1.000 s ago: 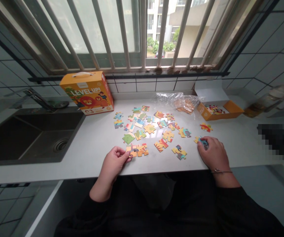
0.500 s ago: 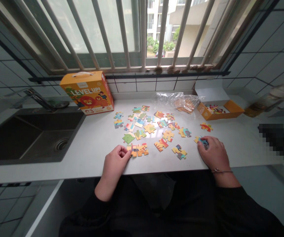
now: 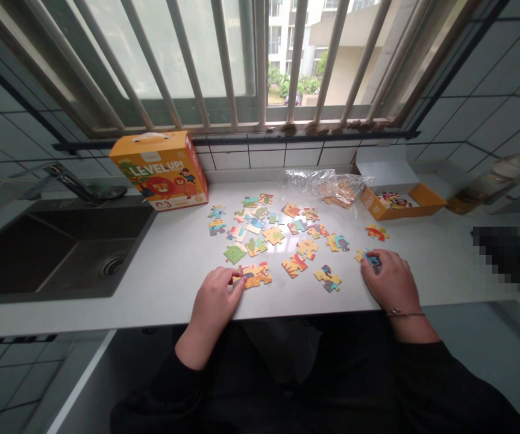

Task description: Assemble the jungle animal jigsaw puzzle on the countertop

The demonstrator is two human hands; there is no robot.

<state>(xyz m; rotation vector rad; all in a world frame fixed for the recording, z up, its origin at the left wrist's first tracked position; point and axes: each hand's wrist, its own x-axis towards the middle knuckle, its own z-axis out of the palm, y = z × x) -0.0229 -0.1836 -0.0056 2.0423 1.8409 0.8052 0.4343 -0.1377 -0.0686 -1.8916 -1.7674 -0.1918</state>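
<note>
At the counter's front edge, my left hand (image 3: 217, 296) has its thumb and fingers closed at the left end of a joined strip of orange and yellow puzzle pieces (image 3: 260, 276). Its fingertips partly cover that end. Farther right, my right hand (image 3: 393, 280) is curled over a blue and yellow puzzle piece (image 3: 370, 258), thumb and fingers around its near side. Between the hands lie a striped orange piece (image 3: 294, 265) and a yellow and grey pair of pieces (image 3: 328, 278). A green piece (image 3: 235, 253) sits just beyond my left hand.
Several loose puzzle pieces (image 3: 273, 235) spread across the white counter (image 3: 160, 271). Behind them are an orange carton (image 3: 160, 172), a clear plastic bag (image 3: 341, 191) and an open orange box (image 3: 399, 208). A dark sink (image 3: 61, 247) lies left; a bottle (image 3: 490, 184) stands right.
My left hand has shifted slightly right and up over the strip's left end. The gaps in the strip have narrowed, its pieces now fitting closer. My right hand stays in place.
</note>
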